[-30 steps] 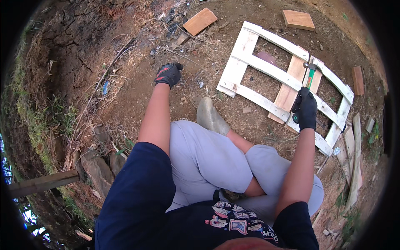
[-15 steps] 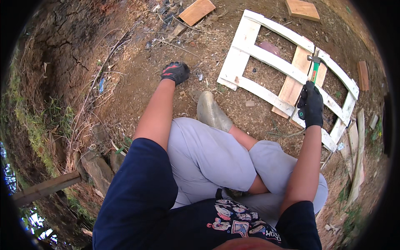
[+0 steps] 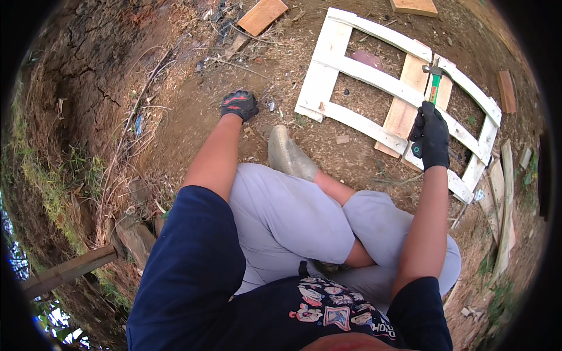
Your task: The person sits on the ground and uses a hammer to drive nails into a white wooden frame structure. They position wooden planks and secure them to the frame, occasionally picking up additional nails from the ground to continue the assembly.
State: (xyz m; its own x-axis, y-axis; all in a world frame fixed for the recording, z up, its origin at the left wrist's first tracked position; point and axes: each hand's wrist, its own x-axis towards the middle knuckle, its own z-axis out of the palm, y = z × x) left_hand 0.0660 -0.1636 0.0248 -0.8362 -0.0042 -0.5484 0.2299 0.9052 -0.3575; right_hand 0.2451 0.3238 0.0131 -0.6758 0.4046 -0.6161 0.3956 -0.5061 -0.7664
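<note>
Count: two gloved hands, one hammer point(image 3: 435, 89), one white slatted frame point(image 3: 380, 82), three loose orange-brown blocks point(image 3: 262, 16) on the ground.

Position: hammer is in the right hand point(image 3: 432, 137), head pointing away from the person and above the far part of the frame; well apart from the left hand point(image 3: 239, 105), on its right. Right hand is closed around the handle. Left hand is over bare soil; its fingers are foreshortened, so cannot tell how far they close or whether they hold anything.

Appearance: hammer has grey metal head, green handle with orange-red patch. Frame has three long rows of slats; unpainted wood point(image 3: 401, 111) crosses its middle.
</note>
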